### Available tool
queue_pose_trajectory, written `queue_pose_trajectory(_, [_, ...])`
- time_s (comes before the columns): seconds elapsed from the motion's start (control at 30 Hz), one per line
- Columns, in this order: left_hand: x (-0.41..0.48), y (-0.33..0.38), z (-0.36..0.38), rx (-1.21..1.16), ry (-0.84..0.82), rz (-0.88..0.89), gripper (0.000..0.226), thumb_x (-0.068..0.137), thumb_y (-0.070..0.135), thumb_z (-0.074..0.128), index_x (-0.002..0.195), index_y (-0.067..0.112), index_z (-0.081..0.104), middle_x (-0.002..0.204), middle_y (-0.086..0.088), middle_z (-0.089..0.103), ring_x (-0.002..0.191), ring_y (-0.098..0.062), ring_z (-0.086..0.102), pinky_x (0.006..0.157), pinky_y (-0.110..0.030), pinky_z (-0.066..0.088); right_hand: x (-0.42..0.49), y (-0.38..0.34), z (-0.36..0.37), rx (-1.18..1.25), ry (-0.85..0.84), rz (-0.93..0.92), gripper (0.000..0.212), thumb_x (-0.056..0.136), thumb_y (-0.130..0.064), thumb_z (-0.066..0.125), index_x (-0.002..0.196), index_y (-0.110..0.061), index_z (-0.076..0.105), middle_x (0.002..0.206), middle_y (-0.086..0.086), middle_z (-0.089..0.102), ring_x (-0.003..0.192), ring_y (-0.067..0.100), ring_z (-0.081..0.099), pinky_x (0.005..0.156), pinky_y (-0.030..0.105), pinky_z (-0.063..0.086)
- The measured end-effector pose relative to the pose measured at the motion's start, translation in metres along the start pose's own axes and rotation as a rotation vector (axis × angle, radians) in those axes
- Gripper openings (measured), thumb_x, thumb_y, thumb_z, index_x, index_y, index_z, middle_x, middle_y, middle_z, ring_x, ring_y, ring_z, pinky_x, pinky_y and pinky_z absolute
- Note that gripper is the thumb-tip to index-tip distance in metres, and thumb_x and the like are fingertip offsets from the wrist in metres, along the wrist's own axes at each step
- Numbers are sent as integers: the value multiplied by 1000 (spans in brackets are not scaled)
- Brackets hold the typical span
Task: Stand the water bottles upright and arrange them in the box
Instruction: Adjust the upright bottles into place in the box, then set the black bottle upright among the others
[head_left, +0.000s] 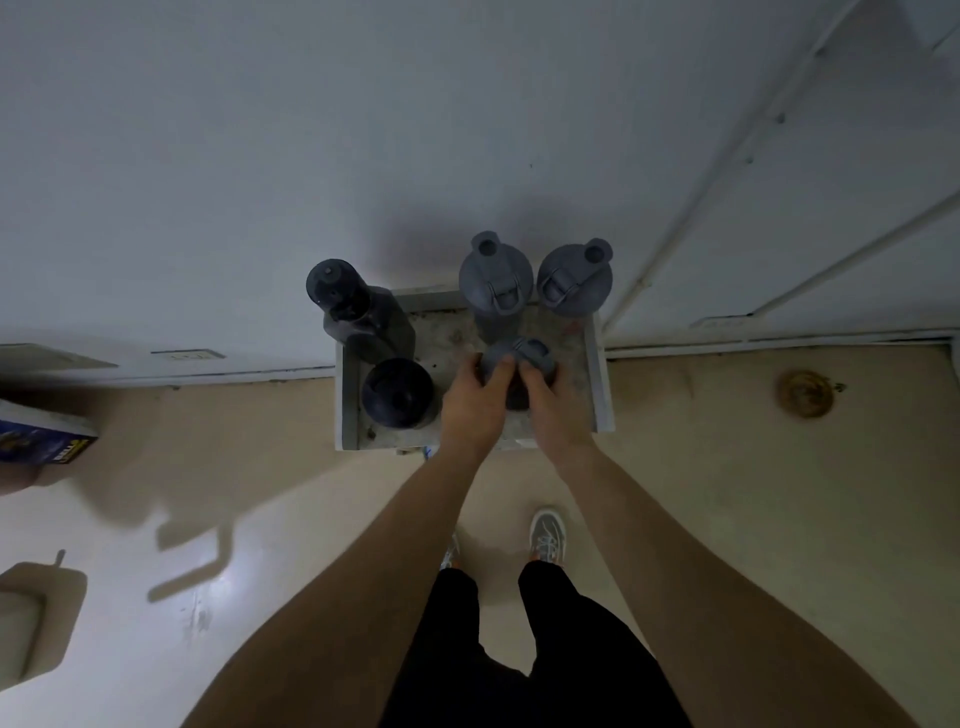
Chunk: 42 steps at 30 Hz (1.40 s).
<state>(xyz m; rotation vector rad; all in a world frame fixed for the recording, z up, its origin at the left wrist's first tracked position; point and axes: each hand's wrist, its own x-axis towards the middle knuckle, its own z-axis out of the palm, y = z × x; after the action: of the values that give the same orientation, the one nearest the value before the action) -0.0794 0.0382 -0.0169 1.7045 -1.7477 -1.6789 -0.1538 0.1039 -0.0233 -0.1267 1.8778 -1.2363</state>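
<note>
A shallow grey box (347, 405) sits on the floor against the wall. Several bottles stand upright in it: a dark bottle (343, 306) at the back left, a dark one (397, 392) at the front left, and two grey flip-lid bottles (493, 275) (574, 278) at the back right. A fifth grey bottle (524, 353) stands at the front right, seen from above. My left hand (475, 402) and my right hand (550, 410) both grip it from either side, thumbs over its lid. Its body is mostly hidden by my hands.
The white wall rises right behind the box, with a door frame (675, 249) to the right. A blue book (41, 436) lies at the far left and a round brass fitting (805, 392) sits on the floor at the right. My shoes (548, 535) stand just before the box.
</note>
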Motion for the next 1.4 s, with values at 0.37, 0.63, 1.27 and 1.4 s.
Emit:
queue_pose_trajectory(0.37, [-3,36,54,-98,-129,-23,62,88,52,63,133,12,51,113,-2,62,108,-26,65,92,-50,56,36,-15,-71,-64,90,-52,43,102,-31,50,134,-4,49,115,4,56,100,16,55,57,4,43])
queue_pose_trajectory(0.63, [-3,36,49,-95,-171,-54,60,86,60,60,130,20,49,119,-1,60,109,-26,62,97,-53,53,28,-14,-66,79,102,-10,62,100,-48,42,143,-4,41,136,12,55,118,25,58,90,30,53])
queue_pose_trajectory(1.27, [7,-62,-91,-318,354,-218,69,85,52,61,140,17,39,137,-9,51,120,-27,55,103,-45,49,-11,4,111,-314,-298,53,52,96,-49,47,134,-14,50,123,8,60,107,24,59,96,48,52])
queue_pose_trajectory(1.4, [16,-60,-81,-262,179,-172,58,91,46,61,140,19,45,128,-3,59,118,-24,58,102,-46,50,-8,17,107,-62,-151,124,43,94,-42,54,131,-20,49,121,7,62,110,29,64,93,47,54])
